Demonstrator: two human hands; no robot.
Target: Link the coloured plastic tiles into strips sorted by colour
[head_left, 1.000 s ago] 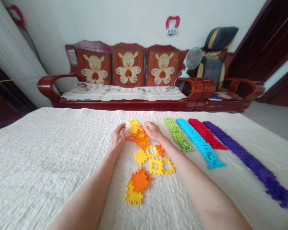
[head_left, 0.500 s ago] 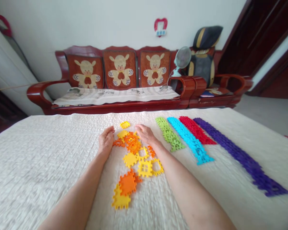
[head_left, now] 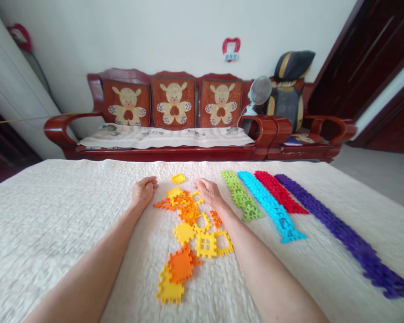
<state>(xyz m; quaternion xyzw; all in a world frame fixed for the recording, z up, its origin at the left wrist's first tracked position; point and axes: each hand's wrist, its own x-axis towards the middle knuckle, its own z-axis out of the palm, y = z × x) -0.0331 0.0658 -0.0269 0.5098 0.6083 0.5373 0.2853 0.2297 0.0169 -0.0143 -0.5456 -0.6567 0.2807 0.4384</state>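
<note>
A heap of yellow and orange plastic puzzle tiles [head_left: 187,211] lies on a cream quilted cloth [head_left: 54,224]. My left hand [head_left: 143,190] rests on the cloth just left of the heap, fingers curled, holding nothing that I can see. My right hand [head_left: 207,192] rests at the heap's right edge, its fingertips touching a yellow tile. One yellow tile [head_left: 177,178] lies alone beyond the heap. Nearer me lie an orange tile [head_left: 181,265] on a yellow tile [head_left: 170,290].
Right of my right arm run rows of joined tiles: green [head_left: 241,196], cyan [head_left: 271,207], red [head_left: 280,192] and purple [head_left: 343,233]. A red wooden sofa [head_left: 175,116] with bear cushions stands behind the cloth, with a small fan [head_left: 259,92] on its right.
My left hand has drawn left, away from the heap, leaving a wider gap. The camera view shifted slightly; the tiles lie much as before.
</note>
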